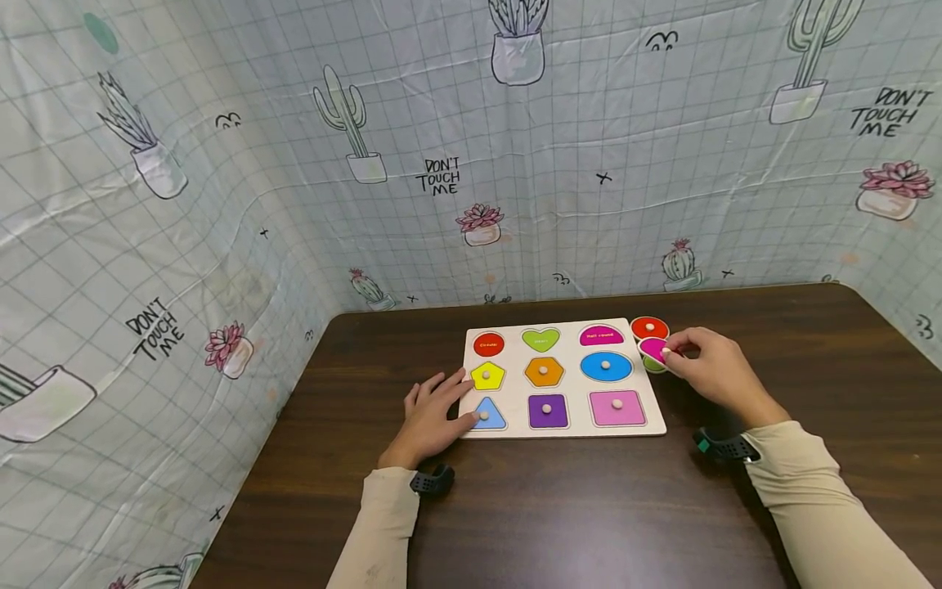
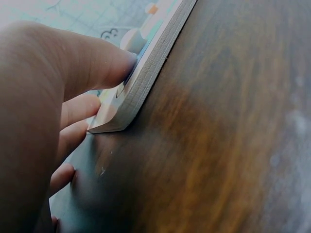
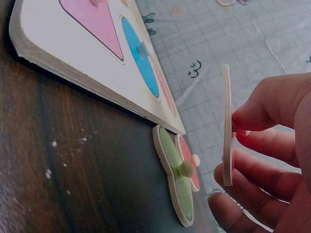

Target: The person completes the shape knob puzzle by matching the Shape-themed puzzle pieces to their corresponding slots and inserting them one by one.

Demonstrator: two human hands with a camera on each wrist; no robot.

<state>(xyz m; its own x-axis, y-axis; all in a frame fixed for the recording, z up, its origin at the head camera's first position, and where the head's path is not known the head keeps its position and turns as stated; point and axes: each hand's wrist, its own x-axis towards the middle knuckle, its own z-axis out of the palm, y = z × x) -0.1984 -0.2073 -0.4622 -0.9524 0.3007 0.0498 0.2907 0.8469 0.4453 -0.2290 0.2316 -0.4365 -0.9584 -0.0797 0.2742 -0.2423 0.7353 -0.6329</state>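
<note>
Patterned cloth [image 1: 434, 123] behind the worktop [image 1: 559, 507] | worktop extends left of and before the puzzle board [image 1: 516, 384] | left grip [image 1: 432, 411] loose, fingers extended, thumb on board's near-left corner | red piece [image 1: 649, 329], green piece [image 1: 654, 366] crowd its right edge | magenta piece [image 1: 652, 349] above them, pinched by right grip [image 1: 712, 368]

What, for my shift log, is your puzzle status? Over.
Left hand on white wooden puzzle board. Right hand pinching magenta knobbed piece, off the board. Magenta half-round recess uncovered, nothing seen blocking it. Green heart piece, red round piece beside board.
</note>
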